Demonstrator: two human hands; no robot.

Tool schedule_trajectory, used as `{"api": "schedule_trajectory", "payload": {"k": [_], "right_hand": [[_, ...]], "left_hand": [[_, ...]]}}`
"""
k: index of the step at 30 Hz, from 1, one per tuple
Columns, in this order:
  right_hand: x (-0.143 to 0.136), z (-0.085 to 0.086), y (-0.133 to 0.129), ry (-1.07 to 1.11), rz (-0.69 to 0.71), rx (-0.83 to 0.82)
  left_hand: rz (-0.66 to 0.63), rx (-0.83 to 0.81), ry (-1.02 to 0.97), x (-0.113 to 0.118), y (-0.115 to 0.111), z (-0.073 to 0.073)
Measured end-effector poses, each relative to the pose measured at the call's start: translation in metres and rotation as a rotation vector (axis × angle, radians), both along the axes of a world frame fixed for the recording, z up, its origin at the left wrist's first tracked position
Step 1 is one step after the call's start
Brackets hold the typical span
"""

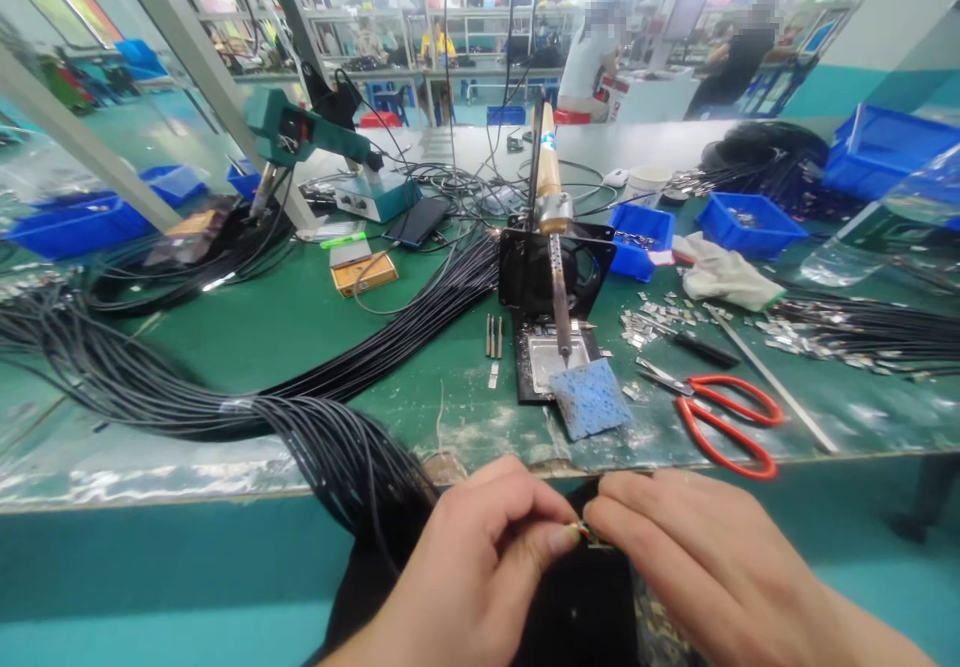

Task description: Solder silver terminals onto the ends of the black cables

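Just off the front edge of the green bench (405,387), my left hand (491,547) pinches the coloured wires (582,528) of a cable end between thumb and forefinger. My right hand (690,547) is closed at the same spot, its fingertips on a small piece at the wires that is mostly hidden. A thick bundle of black cables (322,417) runs over the bench and hangs down at the left of my left hand. Ahead of my hands, a soldering iron (559,287) points down in its stand, its tip by a blue sponge (591,399).
Red-handled scissors (731,417) and a thin metal rod (772,382) lie at the right, near small metal connectors (660,317). Behind them are a white glove (731,272) and blue bins (750,225). A black fan (517,272) stands behind the iron. People sit far back.
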State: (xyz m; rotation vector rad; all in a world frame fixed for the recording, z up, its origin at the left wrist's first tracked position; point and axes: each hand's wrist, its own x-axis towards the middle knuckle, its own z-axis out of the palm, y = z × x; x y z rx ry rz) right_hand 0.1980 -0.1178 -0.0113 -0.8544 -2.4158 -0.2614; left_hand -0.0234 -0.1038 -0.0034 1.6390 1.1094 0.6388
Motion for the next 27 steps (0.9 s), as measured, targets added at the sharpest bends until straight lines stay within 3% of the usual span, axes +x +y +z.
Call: {"api": "schedule_trajectory", "payload": {"k": [3, 8, 11, 27], "right_hand": [[0.005, 0.000, -0.003, 0.032, -0.013, -0.042], [0.004, -0.007, -0.011, 0.213, -0.169, -0.204], [-0.002, -0.005, -0.011, 0.218, -0.119, -0.233], [-0.011, -0.005, -0.002, 0.208, -0.094, -0.069]], "left_hand": [[-0.001, 0.088, 0.037, -0.002, -0.001, -0.003], [0.032, 0.132, 0.022, -0.002, -0.001, -0.006], [0.042, 0.138, 0.018, -0.001, 0.000, -0.006], [0.059, 0.155, -0.010, 0.000, -0.003, -0.011]]}}
